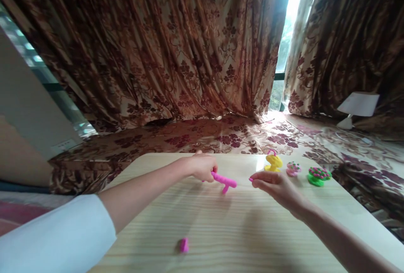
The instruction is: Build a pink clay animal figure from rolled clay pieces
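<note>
My left hand [203, 167] is closed on one end of a bright pink clay stick [224, 179] with a short stub branching from its lower side. Apart from it, to the right, my right hand [269, 183] pinches a small pink clay piece [251, 179] between thumb and fingertips. Just behind the right hand stands a yellow clay figure [274, 161] with a pink loop on top. A small pink lump of clay [184, 245] lies near the front of the table.
On the table's [151, 222] right side sit a pink clay piece with coloured dots [293, 168] and a green clay dish [317, 179] topped with pink balls. Patterned curtains [189, 54] hang behind a cloth-covered ledge, where a white lamp [358, 104] stands.
</note>
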A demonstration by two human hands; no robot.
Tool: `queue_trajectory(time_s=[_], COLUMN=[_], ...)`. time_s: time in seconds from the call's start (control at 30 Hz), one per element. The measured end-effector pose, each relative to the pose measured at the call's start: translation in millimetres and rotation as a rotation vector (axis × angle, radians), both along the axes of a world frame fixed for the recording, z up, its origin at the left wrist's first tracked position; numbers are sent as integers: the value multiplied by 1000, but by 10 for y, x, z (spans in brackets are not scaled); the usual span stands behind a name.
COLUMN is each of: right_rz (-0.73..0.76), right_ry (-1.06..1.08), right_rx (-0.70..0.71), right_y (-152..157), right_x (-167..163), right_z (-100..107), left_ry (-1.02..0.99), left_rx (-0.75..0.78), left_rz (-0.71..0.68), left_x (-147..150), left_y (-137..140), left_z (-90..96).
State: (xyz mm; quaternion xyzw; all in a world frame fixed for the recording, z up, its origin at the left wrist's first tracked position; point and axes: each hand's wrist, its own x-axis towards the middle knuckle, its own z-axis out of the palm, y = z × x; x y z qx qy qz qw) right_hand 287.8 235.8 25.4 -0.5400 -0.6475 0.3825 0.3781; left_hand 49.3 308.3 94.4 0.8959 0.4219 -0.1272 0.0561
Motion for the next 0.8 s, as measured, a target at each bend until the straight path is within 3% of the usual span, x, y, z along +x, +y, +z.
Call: queue_trajectory(time_s=[0.23, 0.4, 0.8], right_rz=[76, 95, 152], right_ry=[-104, -192, -177], right_rx=[-28, -84, -112], right_y=[249, 328, 312], right_x=[-192, -203, -340], right_z=[-68, -70, -94], left_ry=[-185, -326, -435], left_rx=[129, 96, 77], left_rz=[-120, -269, -225], left_x=[-31, 97, 80], left_y=[-14, -51, -4], left_z=[-67, -252, -428])
